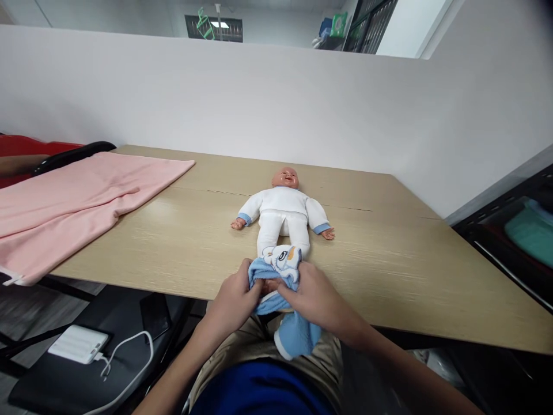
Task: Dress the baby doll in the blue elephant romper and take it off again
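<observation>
Head-worn, the camera faces forward and down, left hand (237,293) and right hand (317,295) close at six o'clock, white wall (276,101) farther at twelve.

Open tabletop (389,248) on either side of the doll (284,200), pink cloth (86,202) covering the left end, wall (259,104) behind.

We are seeing a pink cloth (86,210) lying across the table (389,259) at nine o'clock. At eight, a white power bank (79,344) is resting on a black seat (52,383), its white cable (151,348) curling near a dark phone (154,315). Beyond the wall (216,104), we are spotting a green hanger (202,24) at eleven and a green packet (339,25) at one.
</observation>
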`<state>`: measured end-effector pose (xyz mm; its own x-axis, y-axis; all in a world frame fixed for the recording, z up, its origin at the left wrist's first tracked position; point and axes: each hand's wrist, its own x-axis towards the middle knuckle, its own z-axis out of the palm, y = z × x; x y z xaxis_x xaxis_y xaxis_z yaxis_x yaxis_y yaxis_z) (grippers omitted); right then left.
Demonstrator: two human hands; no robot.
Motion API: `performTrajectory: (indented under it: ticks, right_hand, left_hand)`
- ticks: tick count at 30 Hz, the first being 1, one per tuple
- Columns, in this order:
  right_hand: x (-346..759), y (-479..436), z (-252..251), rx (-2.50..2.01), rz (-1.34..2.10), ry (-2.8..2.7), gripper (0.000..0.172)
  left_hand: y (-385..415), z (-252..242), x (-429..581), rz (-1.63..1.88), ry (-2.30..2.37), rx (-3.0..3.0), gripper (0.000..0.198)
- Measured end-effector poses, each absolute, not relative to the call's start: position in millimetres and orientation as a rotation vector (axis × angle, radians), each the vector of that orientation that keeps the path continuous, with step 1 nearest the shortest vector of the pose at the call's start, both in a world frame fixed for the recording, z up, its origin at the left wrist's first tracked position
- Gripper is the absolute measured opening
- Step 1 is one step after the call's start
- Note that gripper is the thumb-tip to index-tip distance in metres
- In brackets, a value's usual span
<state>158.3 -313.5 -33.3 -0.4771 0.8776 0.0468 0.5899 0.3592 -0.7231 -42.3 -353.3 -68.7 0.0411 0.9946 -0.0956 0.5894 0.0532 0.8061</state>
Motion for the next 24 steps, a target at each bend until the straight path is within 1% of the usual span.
performTrajectory:
  ticks: [2, 4, 6, 10, 13, 16, 19, 22, 24]
  right_hand:
    - [156.2, -314.3, -34.9, -1.372, 0.753, -2.35, 0.024]
    - [155.3, -314.8, -36.8, -1.451, 0.632, -2.428, 0.032]
    - [155.4, -313.8, -38.5, -1.461, 0.615, -2.454, 0.036]
    - [159.3, -307.6, -41.8, -1.345, 0.761, -2.463, 0.039]
    - [164.3, -302.4, -46.5, -1.28, 0.85, -2.353, 0.042]
    - [168.3, -298.5, -52.2, -1.224, 0.945, -2.213, 0.035]
    - [169.2, -295.0, -57.2, -1.191, 0.986, -2.136, 0.027]
    - [167.2, -291.6, -62.3, -1.167, 0.999, -2.079, 0.027]
    - [166.1, -289.1, -65.1, -1.157, 0.934, -2.077, 0.027]
  left_hand:
    - [-351.2, -71.2, -41.4, 0.595, 1.7, 1.733, 0.011]
    - [-349.2, -74.7, -40.1, 0.489, 1.73, 1.846, 0.013]
    - [-347.7, -78.9, -38.9, 0.479, 1.706, 1.923, 0.017]
    - [-346.5, -88.3, -40.2, 0.684, 1.645, 1.929, 0.024]
    - [-346.5, -96.0, -45.0, 0.912, 1.526, 1.869, 0.036]
    - [-345.8, -103.9, -49.6, 1.094, 1.417, 1.73, 0.038]
    - [-341.3, -110.0, -52.1, 1.187, 1.343, 1.582, 0.039]
    - [-332.3, -111.5, -54.7, 1.222, 1.299, 1.545, 0.039]
    - [-324.8, -109.1, -57.9, 1.197, 1.251, 1.562, 0.035]
